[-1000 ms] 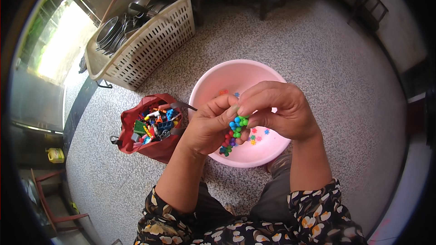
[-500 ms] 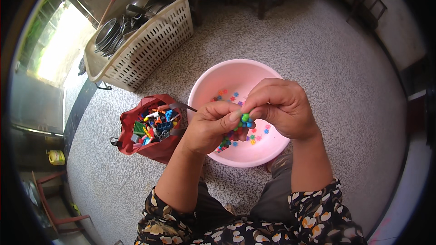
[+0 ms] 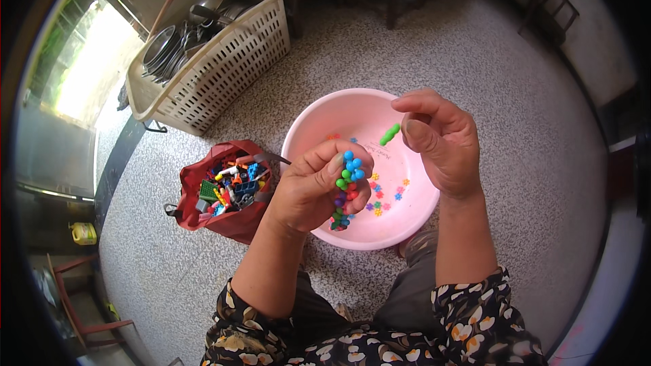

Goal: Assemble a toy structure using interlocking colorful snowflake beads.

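Pink basin (image 3: 339, 112) beside red bag (image 3: 245, 221), left fingers (image 3: 323, 154) tight around beads (image 3: 346, 174), right fingers (image 3: 426, 103) apart.

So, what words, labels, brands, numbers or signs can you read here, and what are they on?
Pink basin: small print on the inside, too small and blurred to quote.
Yellow bottle: any marks on it are too small to read.
Bead toy: none visible.
No other writing is legible.
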Demonstrator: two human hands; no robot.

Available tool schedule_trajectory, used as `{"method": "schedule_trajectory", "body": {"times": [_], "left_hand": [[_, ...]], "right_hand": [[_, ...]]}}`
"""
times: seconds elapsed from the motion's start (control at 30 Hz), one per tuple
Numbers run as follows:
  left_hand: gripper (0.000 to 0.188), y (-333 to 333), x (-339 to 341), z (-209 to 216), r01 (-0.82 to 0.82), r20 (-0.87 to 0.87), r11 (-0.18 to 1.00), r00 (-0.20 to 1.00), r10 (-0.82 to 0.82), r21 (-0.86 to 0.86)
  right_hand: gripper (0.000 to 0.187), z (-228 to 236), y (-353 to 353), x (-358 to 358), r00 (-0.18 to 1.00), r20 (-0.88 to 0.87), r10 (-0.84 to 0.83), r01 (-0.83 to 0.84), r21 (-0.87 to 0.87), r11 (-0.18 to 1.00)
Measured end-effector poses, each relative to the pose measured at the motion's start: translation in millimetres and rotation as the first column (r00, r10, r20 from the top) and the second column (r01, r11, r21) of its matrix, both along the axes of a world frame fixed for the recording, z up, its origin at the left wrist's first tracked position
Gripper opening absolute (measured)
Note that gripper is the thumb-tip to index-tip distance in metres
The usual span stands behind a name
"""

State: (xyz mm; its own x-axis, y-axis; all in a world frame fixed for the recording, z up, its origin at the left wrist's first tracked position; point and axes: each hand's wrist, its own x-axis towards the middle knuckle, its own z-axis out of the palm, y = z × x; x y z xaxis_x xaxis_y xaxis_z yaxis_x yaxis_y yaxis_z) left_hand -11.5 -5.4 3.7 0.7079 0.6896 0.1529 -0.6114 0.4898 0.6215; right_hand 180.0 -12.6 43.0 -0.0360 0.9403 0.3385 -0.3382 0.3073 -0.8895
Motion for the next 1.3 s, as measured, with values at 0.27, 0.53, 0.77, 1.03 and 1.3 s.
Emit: {"method": "schedule_trajectory", "body": {"times": [0.27,0.53,0.77,1.03,1.3], "left_hand": [[0.016,-1.2,0.1,0.5,0.071,-0.046,0.991,0.996,-0.077,-0.112],[0.022,-3.1,6.5,-2.1,-0.055,-0.201,0.998,0.978,0.053,-0.005],[0.021,-1.8,5.6,3.8,-0.032,-0.322,0.999,0.946,0.036,0.018],[0.020,-2.5,5.8,-1.6,-0.088,-0.195,0.995,0.976,0.094,0.041],[0.024,-2.4,3.2,1.1,-0.045,-0.069,0.999,0.997,0.044,-0.011]], "right_hand": [[0.025,3.1,-3.0,-4.0,0.905,0.361,0.227,-0.317,0.213,0.924],[0.015,10.8,-6.2,3.3,0.874,0.417,0.252,-0.326,0.118,0.938],[0.013,8.8,-0.6,6.6,0.843,0.537,0.039,-0.207,0.256,0.944],[0.010,-2.7,-5.9,-5.7,0.960,0.245,0.134,-0.147,0.035,0.989],[0.013,-3.2,-0.4,-1.7,0.983,-0.148,0.105,-0.108,-0.010,0.994]]}}
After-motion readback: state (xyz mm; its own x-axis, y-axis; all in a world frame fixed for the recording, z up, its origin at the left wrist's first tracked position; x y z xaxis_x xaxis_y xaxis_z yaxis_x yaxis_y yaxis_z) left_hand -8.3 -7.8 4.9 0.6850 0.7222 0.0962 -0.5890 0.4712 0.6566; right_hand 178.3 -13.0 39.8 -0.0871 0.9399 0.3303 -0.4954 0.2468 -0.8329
